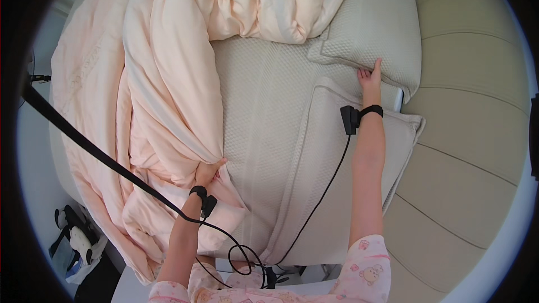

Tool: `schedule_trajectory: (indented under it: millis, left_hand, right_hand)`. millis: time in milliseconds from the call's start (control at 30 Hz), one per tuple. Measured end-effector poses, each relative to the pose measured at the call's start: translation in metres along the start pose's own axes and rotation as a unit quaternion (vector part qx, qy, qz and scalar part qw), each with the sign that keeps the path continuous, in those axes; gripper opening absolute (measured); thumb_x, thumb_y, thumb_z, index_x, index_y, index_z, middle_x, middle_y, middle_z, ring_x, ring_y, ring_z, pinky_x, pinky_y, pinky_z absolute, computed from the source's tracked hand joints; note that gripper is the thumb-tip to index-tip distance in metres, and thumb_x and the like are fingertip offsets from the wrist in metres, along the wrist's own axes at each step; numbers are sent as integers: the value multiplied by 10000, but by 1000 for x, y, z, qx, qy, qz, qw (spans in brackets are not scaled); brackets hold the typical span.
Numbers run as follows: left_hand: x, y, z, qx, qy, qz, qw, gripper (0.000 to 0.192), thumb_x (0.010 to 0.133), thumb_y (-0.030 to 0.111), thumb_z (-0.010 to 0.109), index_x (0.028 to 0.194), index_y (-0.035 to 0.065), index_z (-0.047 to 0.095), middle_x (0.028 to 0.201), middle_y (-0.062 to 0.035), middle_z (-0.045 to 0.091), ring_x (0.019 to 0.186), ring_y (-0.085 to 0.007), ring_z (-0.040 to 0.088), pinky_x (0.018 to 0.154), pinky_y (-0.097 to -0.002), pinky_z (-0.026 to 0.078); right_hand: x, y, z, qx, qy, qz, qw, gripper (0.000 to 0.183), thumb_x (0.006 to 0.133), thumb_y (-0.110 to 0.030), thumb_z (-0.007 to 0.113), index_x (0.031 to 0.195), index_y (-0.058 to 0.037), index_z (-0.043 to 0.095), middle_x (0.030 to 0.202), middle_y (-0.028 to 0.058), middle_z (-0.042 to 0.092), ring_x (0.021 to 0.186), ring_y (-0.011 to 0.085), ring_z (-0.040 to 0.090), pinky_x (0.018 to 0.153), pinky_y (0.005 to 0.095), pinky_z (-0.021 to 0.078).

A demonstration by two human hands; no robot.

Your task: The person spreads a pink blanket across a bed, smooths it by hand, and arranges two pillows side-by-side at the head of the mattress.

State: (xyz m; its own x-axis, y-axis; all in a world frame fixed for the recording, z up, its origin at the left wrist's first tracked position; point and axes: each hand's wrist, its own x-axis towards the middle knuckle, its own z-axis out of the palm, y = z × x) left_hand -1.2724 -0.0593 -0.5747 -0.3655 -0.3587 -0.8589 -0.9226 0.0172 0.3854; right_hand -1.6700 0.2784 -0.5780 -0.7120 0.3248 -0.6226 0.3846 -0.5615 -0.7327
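My left hand grips a fold of the pale pink duvet near the bed's near side, its thumb lying along the fabric. My right hand reaches to the edge of the far grey textured pillow; its thumb is raised against the pillow, and the fingertips are partly hidden, so its hold is unclear. Beneath my right forearm lies the nearer grey pillow. Between duvet and pillows shows the grey quilted bed cover. Each wrist wears a black strap with a small black device.
A padded beige headboard curves along the right. Black cables run from the wrist devices towards my lap, and a thick black cable crosses the left. A plastic bag and a black-and-white plush toy lie at lower left.
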Motion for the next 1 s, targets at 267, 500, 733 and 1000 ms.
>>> schedule_trajectory:
  millis: [267, 500, 733, 1000]
  left_hand:
    - [-1, 10, 1, 70, -17, -21, 997, 367, 603, 324, 612, 437, 56, 423, 370, -6, 391, 292, -97, 351, 280, -208, 281]
    - [-4, 5, -2, 72, -14, 19, 997, 390, 607, 371, 588, 433, 62, 425, 347, -5, 379, 260, -95, 329, 260, -216, 258]
    - [1, 0, 4, 44, -40, 53, 997, 409, 596, 386, 590, 420, 56, 426, 359, -15, 397, 276, -96, 350, 273, -213, 275]
    - [3, -18, -5, -21, -42, 86, 995, 400, 579, 387, 604, 435, 52, 439, 385, -19, 425, 317, -82, 383, 285, -196, 276]
  right_hand:
    - [10, -16, -16, -185, 143, -50, 971, 280, 658, -159, 546, 835, 37, 452, 819, 155, 482, 663, 220, 507, 518, 331, 435]
    - [-48, -20, -30, -483, 88, -73, 868, 204, 647, -148, 462, 656, 56, 466, 547, 151, 496, 381, 209, 472, 372, 304, 385]
    - [-100, 6, -72, -752, 55, -244, 609, 244, 689, -142, 384, 758, 72, 479, 750, 201, 511, 705, 290, 499, 616, 358, 389]
    - [-238, 82, -108, -755, 25, -500, 424, 464, 756, -263, 354, 1118, 13, 265, 1135, 185, 291, 1049, 324, 254, 836, 458, 203]
